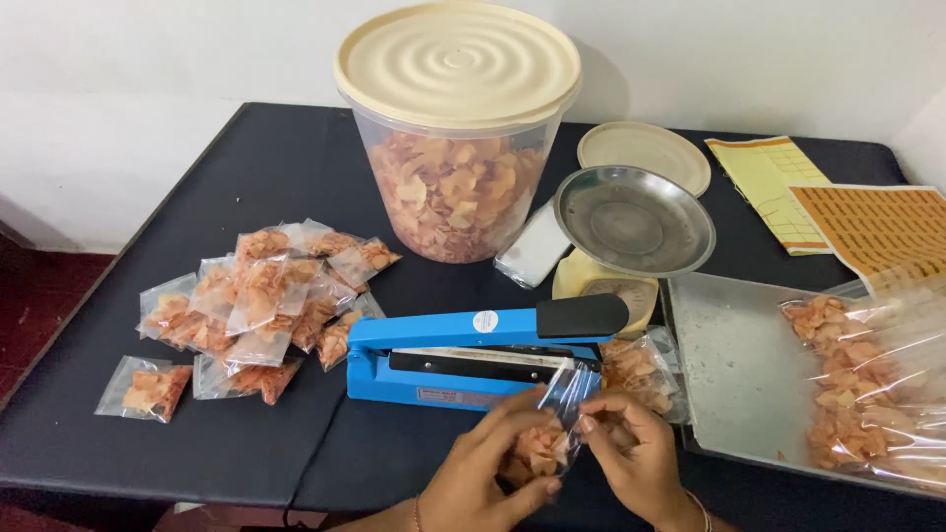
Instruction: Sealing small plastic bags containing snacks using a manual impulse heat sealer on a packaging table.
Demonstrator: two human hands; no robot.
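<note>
My left hand [488,471] and my right hand [636,453] together hold a small clear bag of orange chips [544,441] near the table's front edge. The bag's open top points up toward the blue heat sealer [463,355], which lies just beyond my hands with its black-handled arm raised a little. Fingers of both hands pinch the bag's sides. Another filled bag [641,369] lies right of the sealer.
A pile of sealed chip bags [256,305] lies at the left. A large lidded tub of chips [455,138] stands at the back, beside a weighing scale with a steel pan [634,222]. A metal tray [739,374] with bagged chips is at the right, sticker sheets [867,222] behind.
</note>
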